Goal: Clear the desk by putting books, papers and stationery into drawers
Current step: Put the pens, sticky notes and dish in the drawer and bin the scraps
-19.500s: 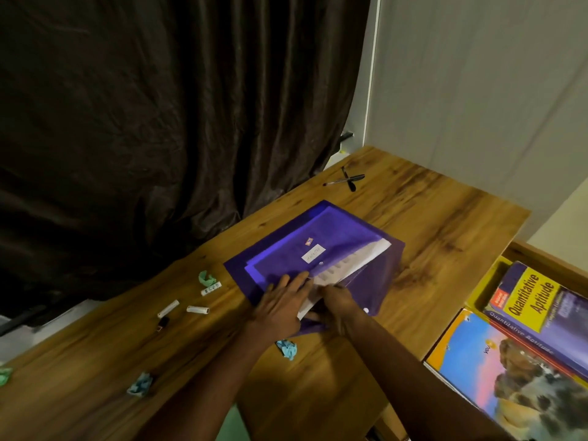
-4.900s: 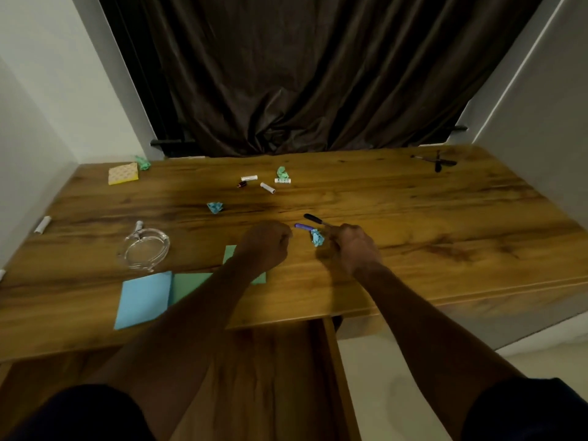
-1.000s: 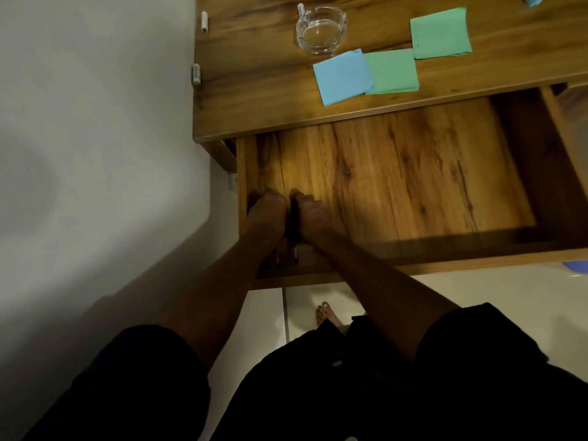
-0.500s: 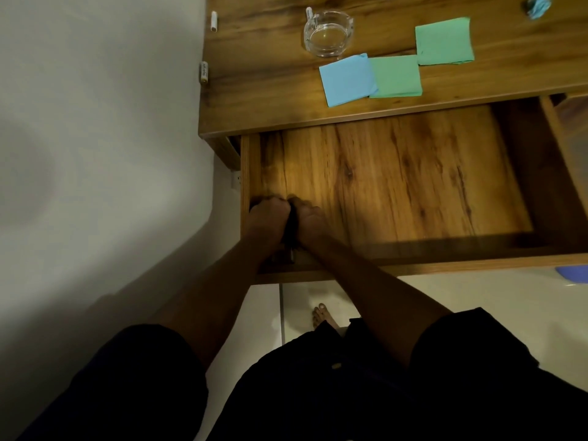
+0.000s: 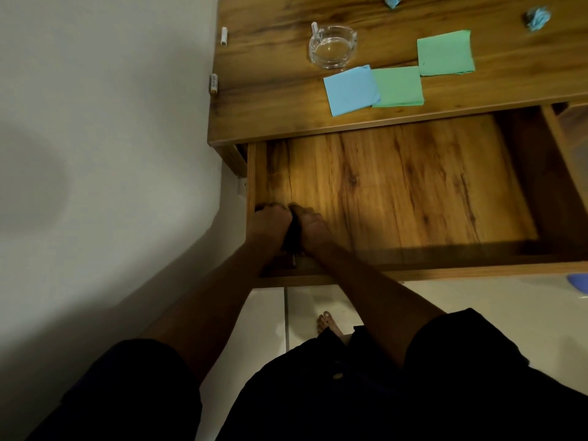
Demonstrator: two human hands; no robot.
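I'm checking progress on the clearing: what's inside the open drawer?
The left hand and right hand are in the near left corner of the drawer, gripping a dark thing between them; they cover most of it, so I cannot name it. Elsewhere bare wood shows.

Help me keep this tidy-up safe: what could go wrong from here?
1. A white cylinder lies at the desk's left edge by the wall; a nudge might roll it off.
2. The glass ashtray sits close to the blue paper; reaching for the paper could knock it.
3. The left hand and right hand are in the open drawer's near corner; shutting it too soon could pinch them.
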